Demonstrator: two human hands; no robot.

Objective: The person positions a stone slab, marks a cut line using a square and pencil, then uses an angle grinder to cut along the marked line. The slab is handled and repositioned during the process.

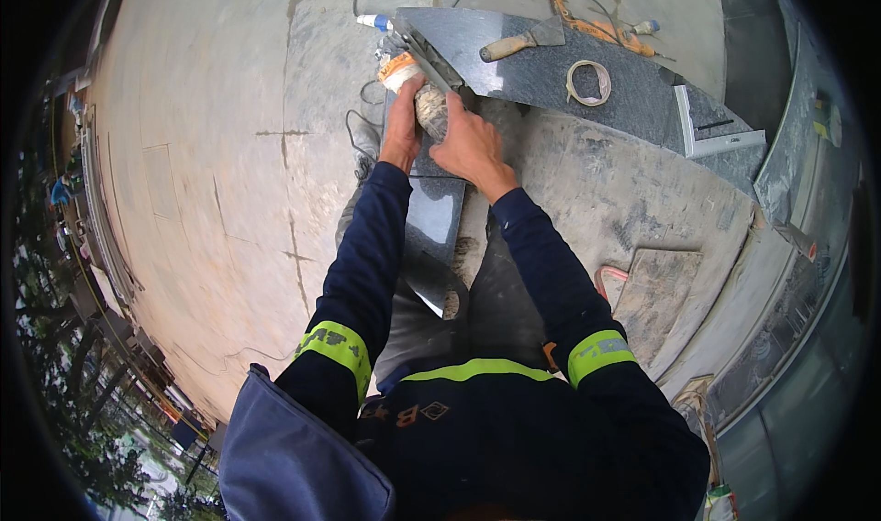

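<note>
Both my hands are wrapped around a worn handheld power tool [431, 108], which looks like an angle grinder with an orange and white body and a dusty, taped grip. My left hand [401, 125] closes on its left side. My right hand [471, 147] grips the right side, fingers near a long grey flat part [428, 60]. Whether that part belongs to the tool cannot be told. Beneath lies a narrow polished dark stone strip [433, 211], partly hidden by my hands. A larger dark stone slab [633, 85] spreads to the right.
On the large slab rest a scraper [521, 40] with wooden handle, a pale ring-shaped roll [588, 82], an orange power tool [596, 29] and a metal square [723, 142]. A blue-white plug [374, 22] is far left of it. A dusty board [657, 293] lies at right.
</note>
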